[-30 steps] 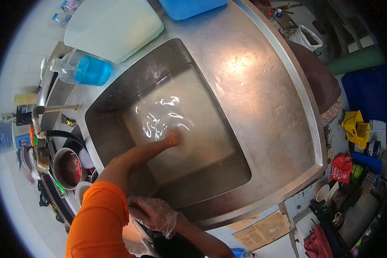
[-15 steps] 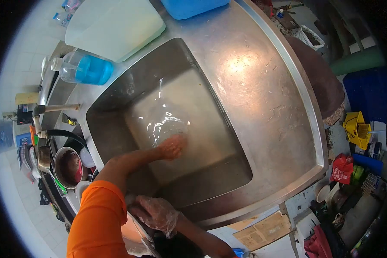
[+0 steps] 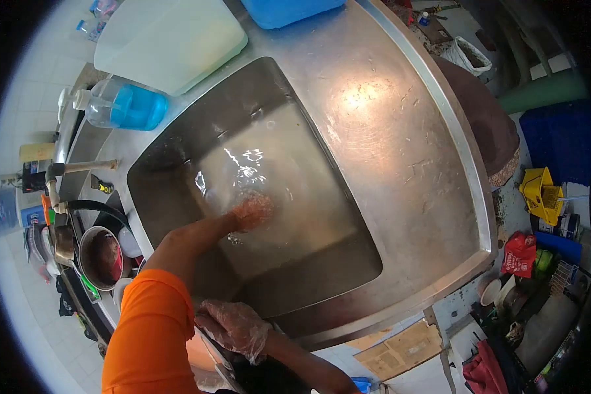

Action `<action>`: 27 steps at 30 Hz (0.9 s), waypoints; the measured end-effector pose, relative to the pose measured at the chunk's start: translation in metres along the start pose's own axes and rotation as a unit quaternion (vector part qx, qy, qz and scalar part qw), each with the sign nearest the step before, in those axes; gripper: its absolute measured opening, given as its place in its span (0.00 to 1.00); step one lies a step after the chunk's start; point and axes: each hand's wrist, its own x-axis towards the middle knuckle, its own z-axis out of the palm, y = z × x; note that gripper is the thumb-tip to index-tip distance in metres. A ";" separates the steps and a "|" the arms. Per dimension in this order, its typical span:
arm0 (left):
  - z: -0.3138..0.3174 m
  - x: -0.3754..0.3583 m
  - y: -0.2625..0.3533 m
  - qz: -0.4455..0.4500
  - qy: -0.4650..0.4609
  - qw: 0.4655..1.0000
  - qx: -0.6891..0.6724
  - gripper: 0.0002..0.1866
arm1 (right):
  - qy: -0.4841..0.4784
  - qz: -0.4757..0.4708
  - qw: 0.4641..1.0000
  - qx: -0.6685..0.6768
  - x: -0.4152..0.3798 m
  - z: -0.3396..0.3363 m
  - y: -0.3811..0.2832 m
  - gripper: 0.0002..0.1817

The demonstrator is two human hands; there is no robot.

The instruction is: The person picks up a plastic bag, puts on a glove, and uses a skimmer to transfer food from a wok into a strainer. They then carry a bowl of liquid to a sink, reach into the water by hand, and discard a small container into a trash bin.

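Note:
My left hand, on the arm with the orange sleeve, dips into the water in a steel sink. Ripples and glints spread around it, and its fingers are blurred by the water. Whether it holds anything is not visible. My right hand wears a clear plastic glove and stays low by the near corner of the sink, close to my body. Its fingers are curled, and what lies inside them is hidden.
A blue liquid bottle, a whitish translucent tub and a blue container stand along the sink's far side. A tap pipe and a pot are at the left. A steel drainboard extends right.
My left hand has shifted slightly left and up in the water, and the ripples have changed. My right hand stays in nearly the same place. The whole view has drifted a little.

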 end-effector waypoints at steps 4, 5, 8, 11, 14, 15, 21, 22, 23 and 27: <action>0.005 0.001 0.016 -0.117 -0.078 0.977 -0.158 0.23 | -0.010 0.003 1.000 -0.016 0.002 0.002 0.005 0.11; 0.022 0.004 0.018 -0.125 -0.084 0.978 -0.147 0.23 | -0.011 0.002 1.000 -0.025 0.002 0.002 0.007 0.12; 0.060 0.006 0.019 -0.154 -0.106 0.976 -0.113 0.22 | -0.006 0.003 1.000 -0.001 0.003 0.004 0.011 0.12; -0.015 0.036 0.015 -0.130 -0.364 0.920 -0.064 0.22 | -0.003 0.003 1.000 0.016 0.004 0.002 0.011 0.12; 0.014 0.031 0.010 -0.147 -0.226 0.953 -0.137 0.23 | -0.003 -0.001 1.000 0.007 0.002 0.004 0.019 0.12; 0.035 0.029 0.007 -0.153 -0.155 0.960 -0.174 0.24 | -0.001 0.001 1.000 0.006 0.001 0.002 0.018 0.12; 0.241 0.034 -0.055 -0.062 -0.048 0.945 -0.319 0.25 | -0.016 0.013 1.000 0.005 0.002 -0.001 0.012 0.12; 0.265 0.036 -0.060 -0.051 -0.004 0.880 -0.472 0.25 | -0.014 0.011 1.000 0.001 0.002 -0.001 0.011 0.12; 0.274 0.038 -0.063 -0.038 0.041 0.789 -0.612 0.26 | -0.011 0.010 1.000 -0.003 0.002 -0.001 0.009 0.13; 0.061 0.040 -0.020 -0.054 -0.223 0.972 -0.054 0.26 | 0.004 -0.002 1.000 0.002 -0.001 0.000 0.009 0.13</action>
